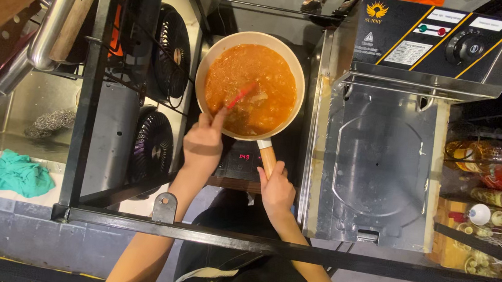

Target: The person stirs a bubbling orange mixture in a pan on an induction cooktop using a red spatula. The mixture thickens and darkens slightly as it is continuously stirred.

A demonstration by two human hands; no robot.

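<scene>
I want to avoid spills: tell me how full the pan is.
Nearly full. Orange-red sauce fills the cream pan close to its rim while the left hand stirs with a red utensil; the right hand grips the wooden handle.

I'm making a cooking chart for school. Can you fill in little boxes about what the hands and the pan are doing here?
left hand: grips a red spatula, its tip in the sauce
right hand: holds the pan's wooden handle
pan: cream-coloured, full of orange-red sauce
under the pan: black induction cooktop with a lit red display
to the right: steel deep fryer, lid on
far left: teal cloth by the sink
</scene>
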